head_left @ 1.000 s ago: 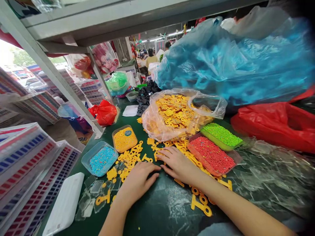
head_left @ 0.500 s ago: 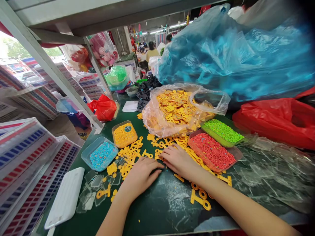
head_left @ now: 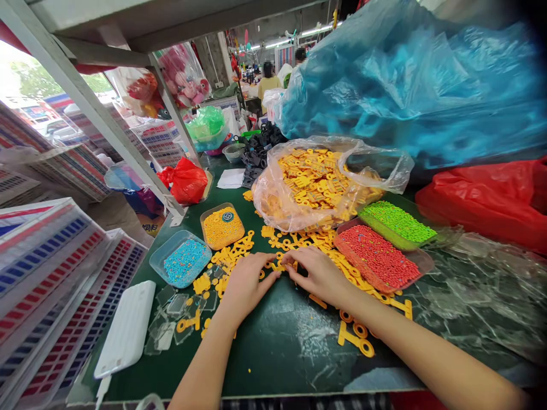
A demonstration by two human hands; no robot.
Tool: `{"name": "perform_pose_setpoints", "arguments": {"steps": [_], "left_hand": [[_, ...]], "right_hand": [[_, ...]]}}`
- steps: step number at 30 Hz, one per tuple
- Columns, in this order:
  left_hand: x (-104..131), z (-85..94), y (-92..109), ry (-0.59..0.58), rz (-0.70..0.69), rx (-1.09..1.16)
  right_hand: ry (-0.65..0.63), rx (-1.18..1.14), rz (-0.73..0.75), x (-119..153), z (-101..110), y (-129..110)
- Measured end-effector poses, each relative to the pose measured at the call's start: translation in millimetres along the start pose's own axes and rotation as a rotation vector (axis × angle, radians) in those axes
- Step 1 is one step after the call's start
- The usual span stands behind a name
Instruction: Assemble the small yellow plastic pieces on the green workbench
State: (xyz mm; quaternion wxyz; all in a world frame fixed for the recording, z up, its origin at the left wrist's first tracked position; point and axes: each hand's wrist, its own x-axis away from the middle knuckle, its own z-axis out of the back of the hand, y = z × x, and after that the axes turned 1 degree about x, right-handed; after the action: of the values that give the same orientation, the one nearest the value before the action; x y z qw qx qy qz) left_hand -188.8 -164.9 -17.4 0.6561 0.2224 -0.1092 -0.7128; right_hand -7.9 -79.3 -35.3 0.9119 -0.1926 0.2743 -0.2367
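Both hands meet near the middle of the green table (head_left: 273, 353), around a small yellow plastic piece (head_left: 277, 266). My left hand (head_left: 248, 282) has thumb and fingers closed on the piece's left side. From the right, my right hand (head_left: 314, 273) pinches the same piece with curled fingers. More yellow pieces (head_left: 231, 256) lie loose around both hands. Behind them an open clear bag (head_left: 267, 199) holds a heap of yellow pieces. Trays of blue beads (head_left: 186, 262), yellow beads (head_left: 220, 228), red beads (head_left: 376, 256) and green beads (head_left: 397, 222) stand on either side.
A white power bank (head_left: 127, 327) with a cable lies at the left edge. Clear plastic pieces (head_left: 177, 304) are beside it. A shelf post (head_left: 102, 114) rises at the left. Large blue bags (head_left: 410, 97) and a red bag (head_left: 487, 199) fill the right back.
My hands have come closer together, and their fingertips now close on a yellow piece. The whole view has shifted slightly, with the table items appearing further right.
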Motion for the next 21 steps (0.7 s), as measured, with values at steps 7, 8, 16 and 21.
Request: {"name": "perform_pose_setpoints", "arguments": {"steps": [7, 8, 16, 21], "left_hand": [[-1.9, -3.1, 1.5, 0.031, 0.047, 0.014], [-2.1, -3.2, 0.9, 0.033, 0.051, 0.013], [-4.3, -4.5, -5.8, 0.089, -0.026, 0.012], [-4.0, -0.3, -1.4, 0.135, 0.039, 0.154]], "right_hand": [[0.042, -0.292, -0.151, -2.1, 1.0, -4.0], [0.038, -0.333, -0.18, -2.6, 0.9, -3.6], [0.016, -0.397, -0.233, -4.0, -0.9, -1.6], [-0.028, -0.226, -0.162, -1.6, 3.0, -1.9]]}}
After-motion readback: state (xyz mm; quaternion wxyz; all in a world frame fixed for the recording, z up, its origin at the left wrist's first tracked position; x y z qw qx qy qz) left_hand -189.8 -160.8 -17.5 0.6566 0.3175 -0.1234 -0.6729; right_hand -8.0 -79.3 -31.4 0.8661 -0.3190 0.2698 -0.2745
